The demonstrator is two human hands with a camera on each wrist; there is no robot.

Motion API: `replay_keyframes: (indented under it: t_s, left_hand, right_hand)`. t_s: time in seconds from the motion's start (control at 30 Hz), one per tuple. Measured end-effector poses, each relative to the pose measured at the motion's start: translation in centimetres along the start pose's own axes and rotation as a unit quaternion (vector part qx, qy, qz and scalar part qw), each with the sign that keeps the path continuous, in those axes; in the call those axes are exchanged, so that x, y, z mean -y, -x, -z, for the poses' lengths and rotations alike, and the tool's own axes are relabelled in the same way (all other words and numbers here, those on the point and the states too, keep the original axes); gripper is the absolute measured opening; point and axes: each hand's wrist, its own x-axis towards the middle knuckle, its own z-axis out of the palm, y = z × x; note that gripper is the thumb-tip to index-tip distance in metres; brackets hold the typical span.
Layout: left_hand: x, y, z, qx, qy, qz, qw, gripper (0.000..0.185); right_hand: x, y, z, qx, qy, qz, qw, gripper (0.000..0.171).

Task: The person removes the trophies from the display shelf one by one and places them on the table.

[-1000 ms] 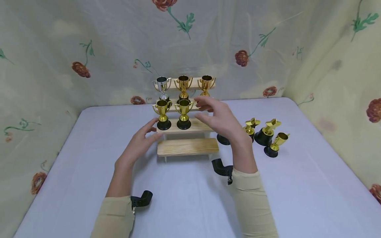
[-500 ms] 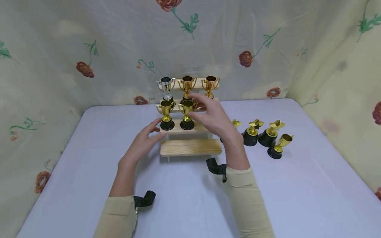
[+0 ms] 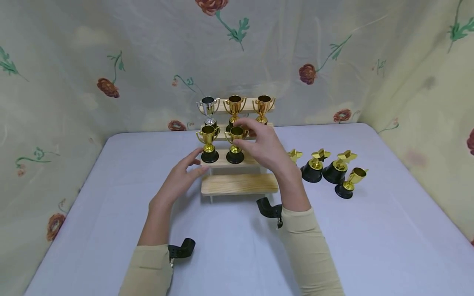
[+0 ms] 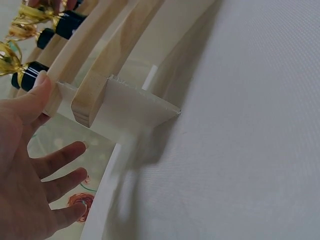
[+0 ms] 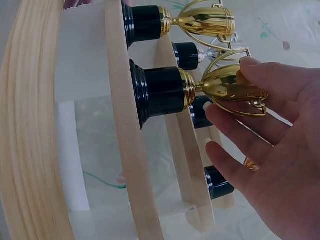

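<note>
Trophies are being set out on a three-step wooden stand (image 3: 238,183) on a table covered in pale lilac cloth (image 3: 370,238). Nearest the camera are two cream sleeves and the black wrist mounts.

The left hand (image 3: 177,183) rests at the left end of the stand's middle step, fingers straight and relaxed, thumb tip against the wood; it holds nothing. In the left wrist view the thumb (image 4: 35,95) lies on the step's edge just below a black trophy base.

The right hand (image 3: 264,148) reaches over the middle step to the gold cup (image 3: 235,144) standing second from the left. In the right wrist view its thumb and fingertips (image 5: 235,92) close lightly around the bowl of that cup, which stands upright with its black base on the step.

The lowest step is bare. The middle step carries two gold cups, this one and its neighbour (image 3: 209,143) to the left, with free room at the right end behind the hand. The top step holds a full row: a silver cup (image 3: 208,109) and two gold ones (image 3: 234,107) (image 3: 263,107).

Right of the stand, four more trophies wait on the cloth: three star-topped ones (image 3: 314,164) and a small gold cup (image 3: 349,183), tilted. Judging by this, about half the work is done: five placed, four left.

Behind everything hangs a floral curtain (image 3: 111,82).
</note>
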Motion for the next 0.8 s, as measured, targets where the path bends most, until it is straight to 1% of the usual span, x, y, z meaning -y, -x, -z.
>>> replay_keyframes:
  t_s: [0.27, 0.43, 0.53, 0.73, 0.8]
  left_hand:
    - [0.0, 0.1, 0.0, 0.002, 0.004, -0.003, 1.0, 0.07]
    - [-0.3, 0.2, -0.2, 0.003, 0.005, 0.002, 1.0, 0.069]
    - [-0.4, 0.3, -0.2, 0.002, 0.003, 0.005, 1.0, 0.069]
    - [-0.3, 0.3, -0.2, 0.004, -0.001, 0.015, 0.9999, 0.072]
    - [-0.3, 0.2, -0.3, 0.005, -0.001, 0.016, 0.9999, 0.072]
  right_hand:
    - [0.3, 0.4, 0.0, 0.0, 0.004, 0.011, 1.0, 0.041]
    - [0.4, 0.8, 0.7, -0.004, 0.026, 0.022, 0.999, 0.04]
    - [0.4, 1.2, 1.3, -0.011, 0.033, 0.021, 0.999, 0.039]
    - [0.1, 2.1, 2.4, -0.017, 0.014, 0.008, 1.0, 0.038]
    - [0.0, 2.4, 2.8, -0.02, 0.015, 0.005, 1.0, 0.039]
